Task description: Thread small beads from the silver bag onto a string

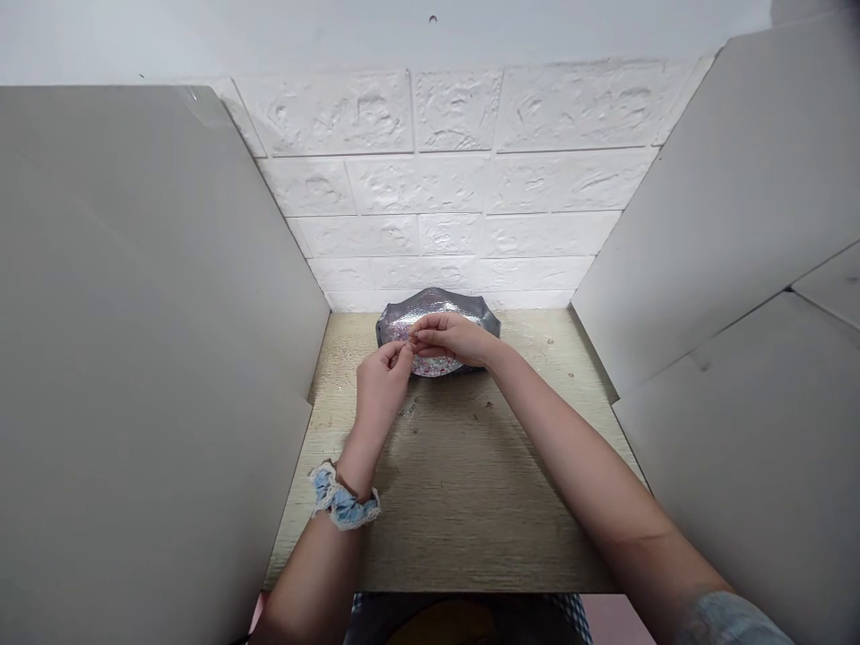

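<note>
Two hands pinch closed, left hand (385,374) just beside right hand (449,339); what they hold, I cannot tell. Just beyond their grip lies the silver bag (435,303), long axis crosswise, nearer the right.

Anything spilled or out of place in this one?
Yes, probably: tiny specks lie scattered on the tabletop in front of the silvery pouch, apart from the colourful bits at its front. They look spilled, but are too small to identify.
</note>
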Available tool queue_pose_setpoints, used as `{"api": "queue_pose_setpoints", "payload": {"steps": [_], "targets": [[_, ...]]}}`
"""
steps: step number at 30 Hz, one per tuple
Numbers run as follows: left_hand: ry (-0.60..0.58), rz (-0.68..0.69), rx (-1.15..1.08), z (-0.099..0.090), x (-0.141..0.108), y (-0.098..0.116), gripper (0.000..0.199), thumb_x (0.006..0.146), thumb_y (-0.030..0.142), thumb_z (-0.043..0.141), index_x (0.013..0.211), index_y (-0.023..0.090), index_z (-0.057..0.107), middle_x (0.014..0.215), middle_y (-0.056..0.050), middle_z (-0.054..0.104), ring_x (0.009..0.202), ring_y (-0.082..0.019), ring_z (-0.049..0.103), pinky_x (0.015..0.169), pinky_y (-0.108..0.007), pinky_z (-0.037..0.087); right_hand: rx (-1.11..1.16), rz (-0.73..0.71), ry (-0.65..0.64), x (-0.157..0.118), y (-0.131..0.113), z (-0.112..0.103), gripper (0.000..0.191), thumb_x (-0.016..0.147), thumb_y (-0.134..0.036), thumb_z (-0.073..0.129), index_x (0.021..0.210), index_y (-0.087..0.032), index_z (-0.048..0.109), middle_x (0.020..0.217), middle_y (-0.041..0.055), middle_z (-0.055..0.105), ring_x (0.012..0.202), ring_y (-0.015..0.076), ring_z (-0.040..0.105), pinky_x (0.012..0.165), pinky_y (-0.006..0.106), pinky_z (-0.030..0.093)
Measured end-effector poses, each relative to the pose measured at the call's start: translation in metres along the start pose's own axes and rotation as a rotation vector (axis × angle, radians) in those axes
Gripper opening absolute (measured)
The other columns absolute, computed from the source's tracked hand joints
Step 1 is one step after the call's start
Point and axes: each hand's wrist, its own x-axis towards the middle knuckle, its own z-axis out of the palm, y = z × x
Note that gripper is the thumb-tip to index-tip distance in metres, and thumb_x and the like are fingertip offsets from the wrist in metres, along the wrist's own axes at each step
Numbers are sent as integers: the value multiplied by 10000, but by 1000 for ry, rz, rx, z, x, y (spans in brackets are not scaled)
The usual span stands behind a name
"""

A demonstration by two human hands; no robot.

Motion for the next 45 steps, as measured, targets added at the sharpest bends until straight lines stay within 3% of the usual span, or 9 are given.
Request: {"api": "queue_pose_setpoints", "payload": {"steps": [12,21,25,28,31,34,38,41,45], "targets": [[-16,-45,55,-1,2,-4,298,751,349,439,609,140,595,529,16,457,539,-104,382,508,-213,265,-112,-40,-73,-3,-4,7,35,742,-164,548,764,-158,575,765,-11,582,751,61,565,826,251,446],[-3,-53,47,-2,3,-3,289,738,359,461,599,144,593,524,11,485,560,-115,428,512,-205,288,-186,-63,-63,-4,-6,10,45,745,-173,528,734,-156,568,761,-4,587,752,75,567,787,254,454],[-10,-150,29,-3,4,-1,331,734,369,468,508,141,546,436,16,448,427,-85,382,430,-195,255,-358,-81,-49,-7,-12,16,82,764,-148,471,758,-151,552,720,-1,578,695,75,556,708,243,452],[-60,-259,-129,-3,5,0,320,738,382,462,569,136,576,486,-3,538,326,-66,362,368,-200,249,-628,-135,26,-11,-17,21,111,760,-160,466,796,-153,570,724,5,585,681,87,541,641,233,423],[-73,-278,-267,-3,7,0,282,726,365,487,627,127,600,575,-36,609,302,-56,376,339,-199,249,-833,-215,106,-14,-21,24,129,753,-203,490,814,-169,598,772,7,608,711,99,542,629,232,398],[-54,-266,-325,-4,7,1,252,721,338,503,651,122,612,570,-39,613,307,-49,381,342,-190,263,-877,-268,177,-16,-23,25,111,744,-226,514,779,-171,604,785,7,617,737,103,548,642,230,393],[-41,-254,-373,-5,5,5,259,707,351,534,666,110,623,599,-45,618,356,-53,433,353,-179,264,-960,-320,246,-20,-28,26,95,739,-225,524,726,-165,598,774,9,605,731,106,534,640,235,373],[-47,-243,-482,-5,4,7,344,702,432,538,751,106,638,721,-76,647,498,-110,556,368,-179,272,-1000,-368,216,-27,-36,29,88,742,-196,510,736,-163,592,804,13,586,738,104,517,647,237,364],[-53,-188,-699,-5,3,6,342,690,425,568,794,113,659,809,-86,658,748,-162,598,590,-223,422,-1016,-474,183,-37,-47,35,89,744,-173,500,729,-164,587,881,15,570,799,107,503,698,240,360]]}}
